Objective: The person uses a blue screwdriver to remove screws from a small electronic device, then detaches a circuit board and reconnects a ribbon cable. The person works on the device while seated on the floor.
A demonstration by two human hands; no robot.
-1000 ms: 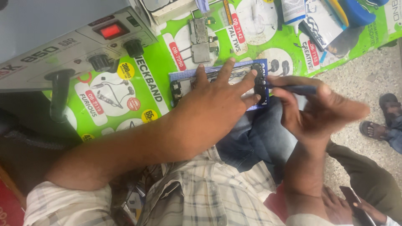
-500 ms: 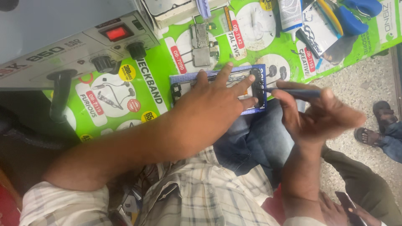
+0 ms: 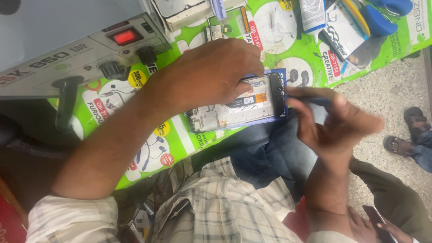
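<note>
Blue-framed phone (image 3: 238, 108) — both hands (image 3: 216, 72) working.

A left hand (image 3: 211, 74) presses down on an opened phone (image 3: 238, 108), its fingers over the upper edge. Just right of those fingers, a blurred right hand (image 3: 335, 126) holds what may be a thin blue tool (image 3: 310, 96) against the phone's end.

A bright green printed mat (image 3: 189, 135) is covering the workbench, running from the lower left up to the top right corner. Beyond its right edge, speckled grey stone flooring (image 3: 382, 90) is showing, evenly lit. A grey machine casing (image 3: 54, 63) is sitting at the bench's upper left.
</note>
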